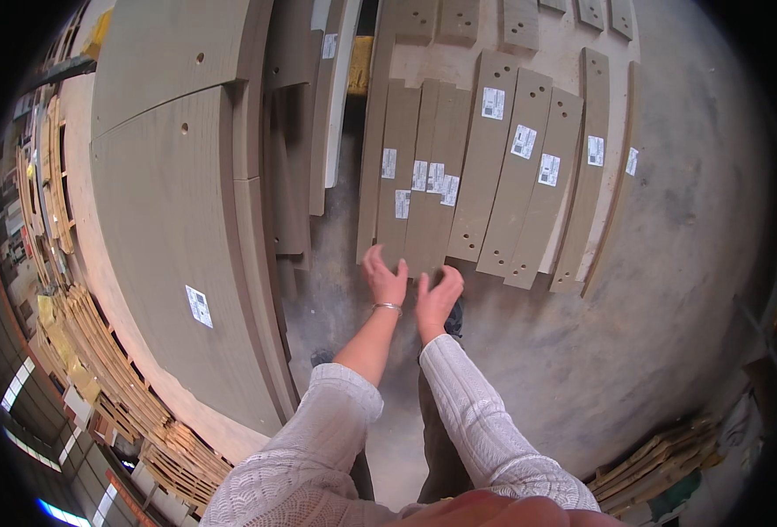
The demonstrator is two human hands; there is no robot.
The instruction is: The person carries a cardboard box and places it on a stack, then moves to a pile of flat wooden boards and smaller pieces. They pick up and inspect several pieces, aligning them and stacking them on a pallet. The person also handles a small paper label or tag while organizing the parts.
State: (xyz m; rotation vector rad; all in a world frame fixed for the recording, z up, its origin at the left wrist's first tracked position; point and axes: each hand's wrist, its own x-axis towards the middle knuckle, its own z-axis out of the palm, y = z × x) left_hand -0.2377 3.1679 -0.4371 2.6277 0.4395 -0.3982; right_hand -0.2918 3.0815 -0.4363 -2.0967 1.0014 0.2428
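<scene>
My left hand [386, 277] and my right hand [439, 294] reach out side by side, fingers spread and slightly curled, at the near ends of several narrow grey-brown wood panels [395, 230]. Neither hand visibly holds anything; whether the fingertips touch the panel ends I cannot tell. White labels with writing, such as one label [402, 204], are stuck on these panels. To their right lie wider boards with drilled holes and labels, among them a drilled board [481, 165].
At the left stands a stack of large grey-brown panels [158, 217], with upright boards [290, 171] beside it. Wooden pallets [118, 369] lie farther left. More stacked wood [658, 461] is at the lower right. The concrete floor [678, 263] shows at the right.
</scene>
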